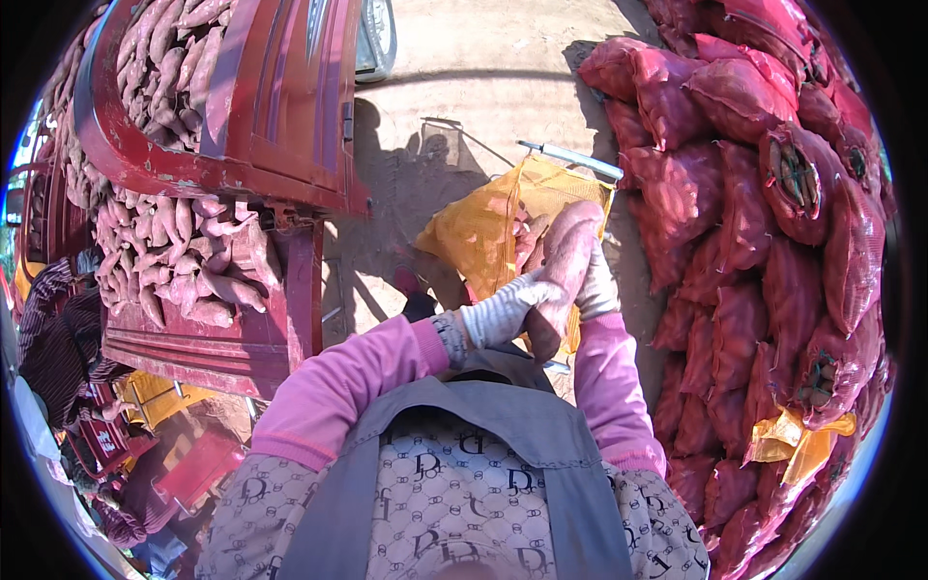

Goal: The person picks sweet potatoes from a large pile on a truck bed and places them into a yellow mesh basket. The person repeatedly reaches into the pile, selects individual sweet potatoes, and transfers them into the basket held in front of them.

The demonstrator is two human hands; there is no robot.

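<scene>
A large sweet potato (569,250) is held between both gloved hands over the mouth of a yellow mesh bag (478,232). My left hand (511,308), in a striped work glove, grips its lower left side. On its right side is my right hand (598,283), also gloved, with part of the fingers hidden behind the sweet potato. The bag hangs wide at the top from a metal frame with a pale bar (569,159). Some sweet potatoes (529,235) show inside the bag.
On the left stands a red truck bed (217,355) heaped with loose sweet potatoes (174,254); its side panel (297,109) juts forward. Filled red mesh sacks (739,326) are stacked high on the right. A person in striped sleeves (61,341) is at the far left, near a red stool (199,471).
</scene>
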